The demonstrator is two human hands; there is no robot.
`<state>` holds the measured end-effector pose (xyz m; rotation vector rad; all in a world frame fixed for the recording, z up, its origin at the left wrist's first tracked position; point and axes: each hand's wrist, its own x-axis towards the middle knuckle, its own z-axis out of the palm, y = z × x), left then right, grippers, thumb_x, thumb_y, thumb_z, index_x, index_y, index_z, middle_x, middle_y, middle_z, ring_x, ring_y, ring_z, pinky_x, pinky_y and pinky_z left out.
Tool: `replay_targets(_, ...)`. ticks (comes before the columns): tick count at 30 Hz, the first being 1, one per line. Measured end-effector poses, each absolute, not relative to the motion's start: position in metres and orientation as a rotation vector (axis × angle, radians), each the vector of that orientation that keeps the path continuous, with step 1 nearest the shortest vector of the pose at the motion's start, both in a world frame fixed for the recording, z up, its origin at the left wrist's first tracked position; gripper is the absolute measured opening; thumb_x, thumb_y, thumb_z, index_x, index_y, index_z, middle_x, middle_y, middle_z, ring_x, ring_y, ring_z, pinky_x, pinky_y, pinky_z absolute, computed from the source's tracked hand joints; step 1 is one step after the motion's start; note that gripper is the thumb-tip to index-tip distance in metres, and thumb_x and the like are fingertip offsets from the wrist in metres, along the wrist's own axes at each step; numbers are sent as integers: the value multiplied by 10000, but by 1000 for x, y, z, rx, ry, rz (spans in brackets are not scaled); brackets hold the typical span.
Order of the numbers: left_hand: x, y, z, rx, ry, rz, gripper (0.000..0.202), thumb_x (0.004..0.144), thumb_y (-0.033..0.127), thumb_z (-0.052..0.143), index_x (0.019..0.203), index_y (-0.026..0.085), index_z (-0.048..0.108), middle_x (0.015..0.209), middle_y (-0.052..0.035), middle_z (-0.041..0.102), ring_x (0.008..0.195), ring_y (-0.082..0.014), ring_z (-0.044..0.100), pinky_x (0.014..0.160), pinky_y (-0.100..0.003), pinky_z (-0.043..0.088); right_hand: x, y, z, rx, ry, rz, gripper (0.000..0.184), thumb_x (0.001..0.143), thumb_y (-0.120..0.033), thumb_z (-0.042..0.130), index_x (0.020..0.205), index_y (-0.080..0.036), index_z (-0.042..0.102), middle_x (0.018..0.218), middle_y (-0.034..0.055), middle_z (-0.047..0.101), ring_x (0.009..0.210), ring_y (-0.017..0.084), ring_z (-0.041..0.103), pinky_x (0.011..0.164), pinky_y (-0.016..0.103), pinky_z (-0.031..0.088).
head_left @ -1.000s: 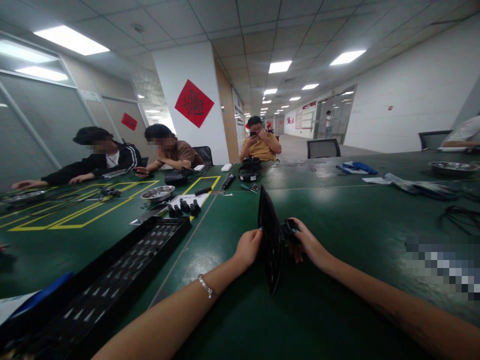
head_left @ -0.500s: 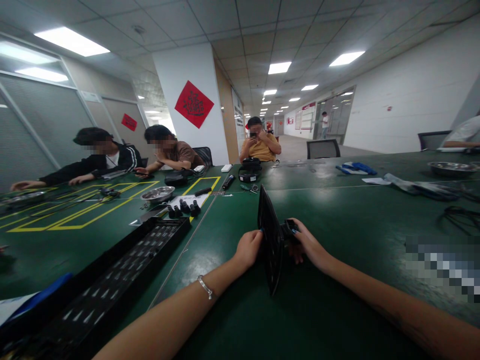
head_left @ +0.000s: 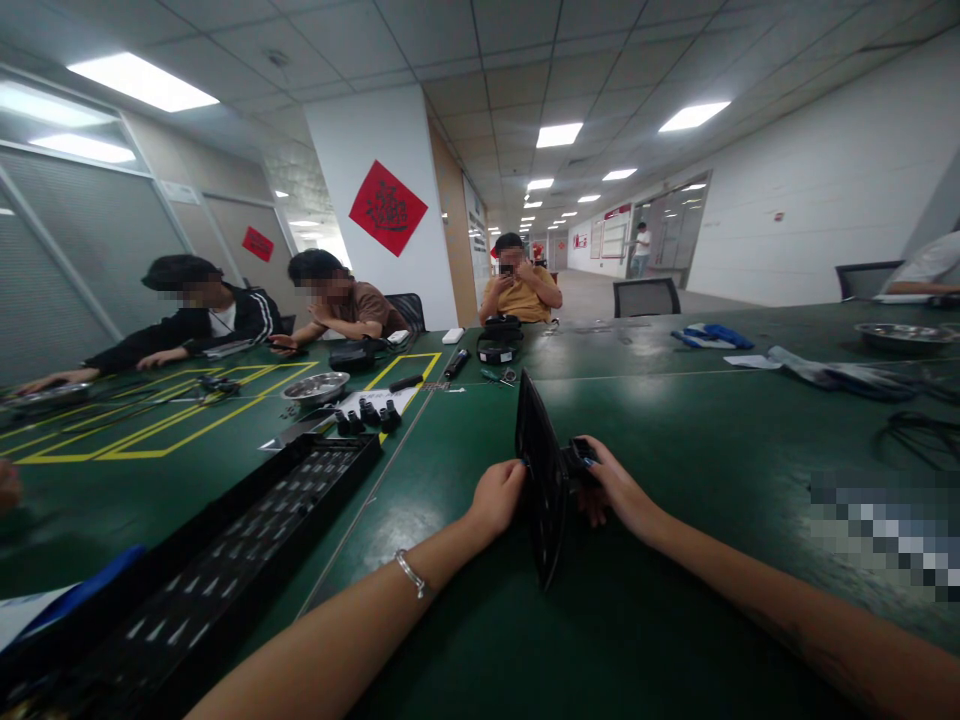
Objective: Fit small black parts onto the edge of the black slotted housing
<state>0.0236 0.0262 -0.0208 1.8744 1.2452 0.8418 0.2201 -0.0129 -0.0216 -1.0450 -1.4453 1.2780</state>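
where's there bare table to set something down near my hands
Bare green table shows beyond the right hand, between the black panel and the dark cables at far right. A smaller patch lies between the left hand and the long black tray. It's crowded beyond that tray: black fittings, metal bowl.

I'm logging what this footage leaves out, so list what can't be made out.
Head view:
- Left hand: fingers beyond the thumb, hidden by the black panel.
- Black panel: its right-hand face, turned away from the camera.
- Small dark part: its full shape, partly covered by the right hand.
- Black tray: near end, cut off at the lower left.
- White sheet: print too small to read.
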Motion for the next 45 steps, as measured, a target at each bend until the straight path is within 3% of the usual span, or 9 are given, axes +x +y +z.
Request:
replay_targets(8, 23, 26, -20, 1909, 1261, 841, 342, 805, 374, 282, 620, 156, 470, 581, 2, 434, 578, -134, 418, 530, -235, 312, 219, -11, -24, -1059, -1439, 1270, 549, 828, -511, 349, 1265, -206, 216, 521, -47, 581, 374, 124, 535, 326, 174, 358)
replay_targets(13, 23, 28, -24, 1885, 1283, 853, 520, 848, 517, 194, 622, 153, 489, 545, 1, 423, 535, -132, 398, 511, -244, 305, 221, -11, -25, -1046, -1444, 1281, 522, 841, -498, 351, 1261, -216, 224, 537, -43, 586, 388, 123, 544, 335, 173, 366)
replay_targets(18, 23, 31, -29, 1877, 1260, 850, 548, 835, 573, 221, 635, 144, 499, 542, 2, 417, 511, -125, 386, 482, -239, 283, 221, -11, -25, -1040, -1459, 1282, 549, 841, -511, 342, 1282, -216, 203, 558, -36, 591, 398, 125, 549, 340, 181, 369)
replay_targets(45, 24, 25, -21, 1856, 1276, 847, 413, 812, 459, 281, 646, 148, 497, 580, 1, 431, 563, -135, 403, 519, -238, 308, 221, -11, -25, -1036, -1454, 1280, 571, 833, -522, 346, 1286, -206, 200, 544, -41, 587, 388, 126, 545, 333, 180, 366)
